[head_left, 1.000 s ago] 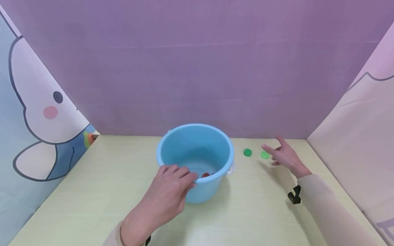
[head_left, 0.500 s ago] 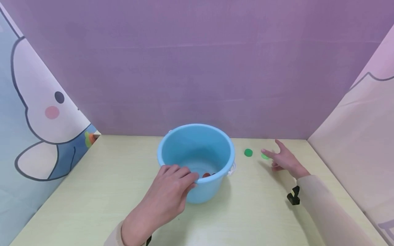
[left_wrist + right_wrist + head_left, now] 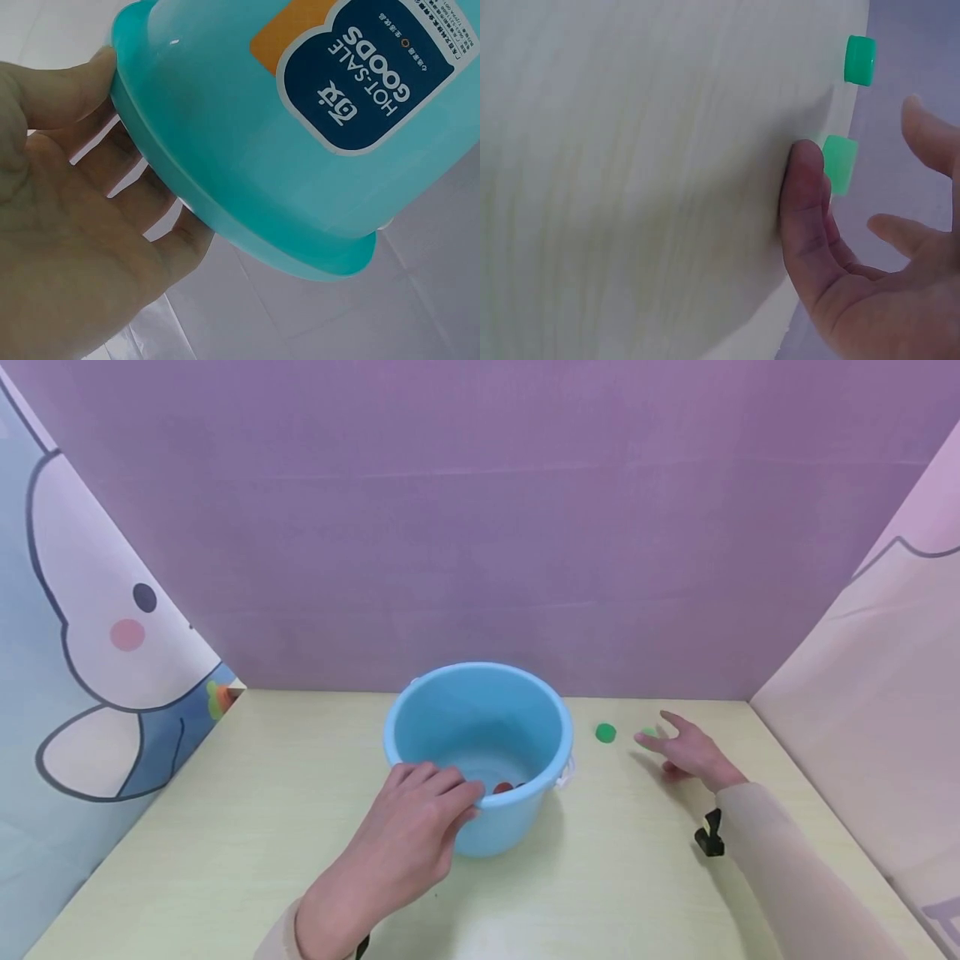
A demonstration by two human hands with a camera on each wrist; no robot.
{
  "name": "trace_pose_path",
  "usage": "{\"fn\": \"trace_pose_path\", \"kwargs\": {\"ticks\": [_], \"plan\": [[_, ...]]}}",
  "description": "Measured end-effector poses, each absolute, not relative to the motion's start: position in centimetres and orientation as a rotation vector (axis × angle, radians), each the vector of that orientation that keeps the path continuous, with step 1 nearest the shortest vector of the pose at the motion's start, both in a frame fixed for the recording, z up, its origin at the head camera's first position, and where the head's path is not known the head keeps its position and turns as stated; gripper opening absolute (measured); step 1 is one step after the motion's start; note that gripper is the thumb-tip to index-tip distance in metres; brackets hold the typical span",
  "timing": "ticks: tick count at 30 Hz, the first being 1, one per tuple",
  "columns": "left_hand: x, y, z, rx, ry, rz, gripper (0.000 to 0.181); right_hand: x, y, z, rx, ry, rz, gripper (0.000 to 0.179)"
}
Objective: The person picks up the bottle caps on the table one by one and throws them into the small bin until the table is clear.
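Observation:
A light-blue bucket (image 3: pixel 517 818) stands on the table in the head view. My left hand (image 3: pixel 397 839) grips its near rim, thumb outside and fingers over the edge, as the left wrist view shows from below. Inside, a small red round piece (image 3: pixel 502 787) shows, with a darker bit beside it, partly hidden by the rim. To the right, my right hand (image 3: pixel 693 753) hovers low at a light-green bottle cap (image 3: pixel 841 165), fingers spread and none closed on it. One fingertip (image 3: pixel 808 157) looks beside or against the cap. A darker green bottle cap (image 3: pixel 605 732) lies left of it.
A purple cloth wall (image 3: pixel 480 527) rises behind the pale wooden table (image 3: pixel 300 760). Printed cloth panels stand at both sides, a cartoon figure (image 3: pixel 105 585) on the left one. The bucket's white handle joint (image 3: pixel 566 772) sticks out at its right.
My right hand has come slightly lower and nearer the light-green cap, covering more of it in the head view. The left hand and bucket stay in place.

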State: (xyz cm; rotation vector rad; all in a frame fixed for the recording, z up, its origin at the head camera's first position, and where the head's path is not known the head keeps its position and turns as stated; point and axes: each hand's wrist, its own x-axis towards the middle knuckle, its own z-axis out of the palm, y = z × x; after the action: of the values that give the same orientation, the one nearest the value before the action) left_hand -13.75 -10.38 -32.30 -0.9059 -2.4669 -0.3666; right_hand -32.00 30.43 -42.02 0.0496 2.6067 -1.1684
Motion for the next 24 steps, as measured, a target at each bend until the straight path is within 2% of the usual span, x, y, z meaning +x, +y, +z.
{"fn": "trace_pose_path", "kwargs": {"ticks": [9,18,24], "plan": [[-13.68,-10.42,-32.28,-0.905,-2.471,-0.368,0.021,-32.42,30.45,-42.58,0.069,2.613,-1.184,0.096],[-13.66,-10.37,-32.29,-0.906,-2.470,-0.371,0.022,-32.61,30.38,-42.79,0.111,2.611,-1.194,0.079],[-13.69,-10.38,-32.31,-0.906,-2.468,-0.368,0.021,-32.79,30.38,-42.94,0.136,2.617,-1.205,0.074]]}}
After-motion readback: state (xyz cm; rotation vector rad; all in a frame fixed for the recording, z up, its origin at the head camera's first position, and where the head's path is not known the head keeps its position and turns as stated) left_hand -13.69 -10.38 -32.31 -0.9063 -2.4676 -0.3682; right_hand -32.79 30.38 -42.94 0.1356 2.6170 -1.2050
